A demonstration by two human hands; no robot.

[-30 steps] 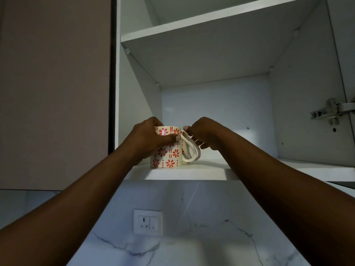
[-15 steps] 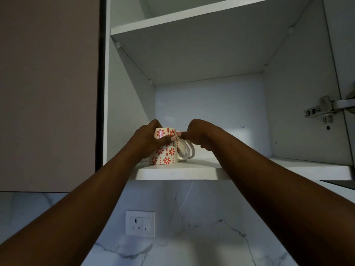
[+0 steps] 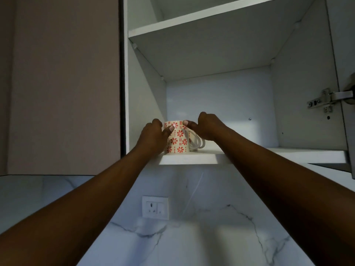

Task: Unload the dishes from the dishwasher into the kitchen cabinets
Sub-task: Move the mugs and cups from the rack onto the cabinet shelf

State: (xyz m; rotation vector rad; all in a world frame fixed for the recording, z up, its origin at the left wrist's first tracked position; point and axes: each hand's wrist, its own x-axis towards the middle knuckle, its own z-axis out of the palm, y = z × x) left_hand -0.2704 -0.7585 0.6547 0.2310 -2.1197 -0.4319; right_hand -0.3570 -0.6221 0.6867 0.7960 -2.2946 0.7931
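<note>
A cream mug [image 3: 177, 138] with red flower prints stands upright on the lower shelf [image 3: 192, 159] of an open white wall cabinet, near its left wall. White handles [image 3: 197, 144] show at the mug's right, so a second mug may stand behind it. My left hand [image 3: 153, 136] wraps the mug's left side, thumb on its front. My right hand [image 3: 208, 126] rests on the rim at the right, above the handles.
An upper shelf [image 3: 211, 18] hangs above. The cabinet door hinge [image 3: 324, 101] is at the right. A closed beige cabinet door [image 3: 61, 83] is on the left. Below are a marble backsplash [image 3: 192, 237] and a white wall socket [image 3: 155, 207].
Both hands stay on the mug. It has slid a little farther back and left on the shelf, and my left thumb has shifted toward the rim.
</note>
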